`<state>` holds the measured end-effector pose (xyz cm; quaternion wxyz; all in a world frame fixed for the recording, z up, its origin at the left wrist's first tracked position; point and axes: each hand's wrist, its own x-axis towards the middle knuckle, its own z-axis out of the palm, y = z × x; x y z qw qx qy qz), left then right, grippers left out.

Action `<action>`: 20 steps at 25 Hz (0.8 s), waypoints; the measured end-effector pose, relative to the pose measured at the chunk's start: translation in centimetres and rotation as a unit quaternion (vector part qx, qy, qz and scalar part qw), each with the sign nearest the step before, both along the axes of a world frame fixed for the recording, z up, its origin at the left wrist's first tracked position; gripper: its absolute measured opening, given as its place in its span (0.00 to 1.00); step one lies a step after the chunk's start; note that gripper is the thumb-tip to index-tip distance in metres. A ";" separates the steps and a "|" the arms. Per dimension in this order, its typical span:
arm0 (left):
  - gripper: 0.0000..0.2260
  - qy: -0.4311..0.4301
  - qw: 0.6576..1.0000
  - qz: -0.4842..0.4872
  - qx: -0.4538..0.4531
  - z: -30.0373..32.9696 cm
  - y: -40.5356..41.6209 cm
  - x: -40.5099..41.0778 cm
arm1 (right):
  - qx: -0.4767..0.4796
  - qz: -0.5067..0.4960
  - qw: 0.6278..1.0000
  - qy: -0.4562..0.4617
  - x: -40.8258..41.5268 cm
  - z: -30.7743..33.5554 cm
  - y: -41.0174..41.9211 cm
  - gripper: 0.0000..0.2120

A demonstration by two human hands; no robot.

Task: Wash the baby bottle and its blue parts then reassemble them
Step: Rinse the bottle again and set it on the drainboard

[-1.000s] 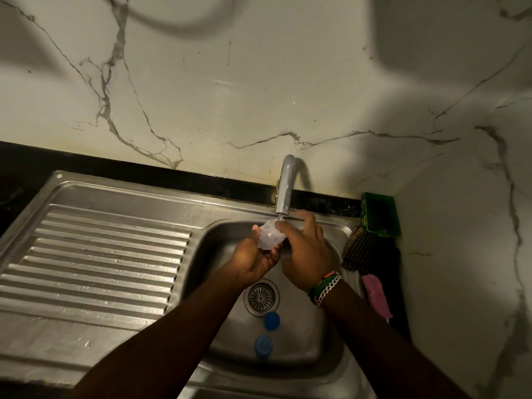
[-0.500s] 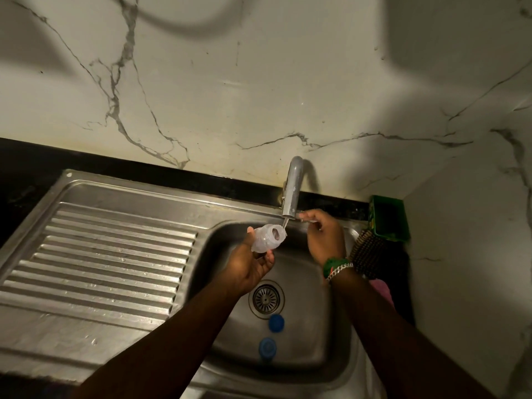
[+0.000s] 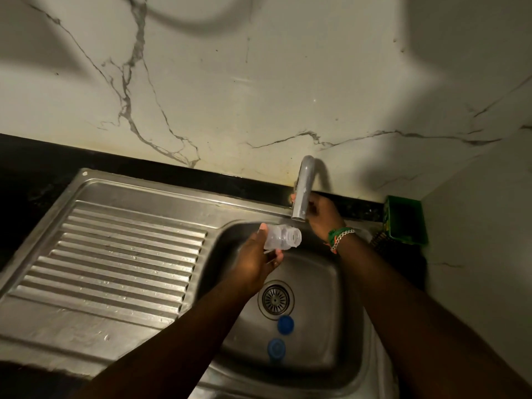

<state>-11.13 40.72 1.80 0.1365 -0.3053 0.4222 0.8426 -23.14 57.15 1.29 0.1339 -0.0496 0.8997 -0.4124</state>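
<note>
My left hand (image 3: 256, 260) grips the clear baby bottle (image 3: 282, 239) on its side over the sink basin (image 3: 316, 283), its threaded open neck pointing right, just below the tap spout (image 3: 302, 191). My right hand (image 3: 319, 214) reaches behind the spout at the tap's base; its fingertips are hidden by the spout. Two blue parts lie on the basin floor near the drain (image 3: 275, 299): one blue part (image 3: 285, 324) just below the drain, another blue part (image 3: 276, 347) nearer to me.
A ribbed steel draining board (image 3: 121, 260) fills the left. A green container (image 3: 404, 223) stands in the back right corner, with a dark scrubber (image 3: 380, 243) beside it. Marble wall rises behind the sink and on the right.
My right hand left the bottle and moved up and back to the tap's base. My left hand turned the bottle so its neck points right, under the spout.
</note>
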 end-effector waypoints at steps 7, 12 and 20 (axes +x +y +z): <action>0.27 0.211 0.902 -0.091 -0.365 -0.9 -1.9 0.3 | -0.059 0.012 0.998 -0.014 8.1 3.7 -1.2 0.25; 0.32 0.284 0.876 -0.157 -0.357 2.0 -1.1 1.9 | -0.111 0.053 0.992 -0.006 12.2 3.6 -1.6 0.30; 0.27 0.150 0.729 -0.166 -0.647 -5.0 -13.4 8.7 | -0.052 -0.133 0.987 -0.080 15.4 1.1 0.0 0.30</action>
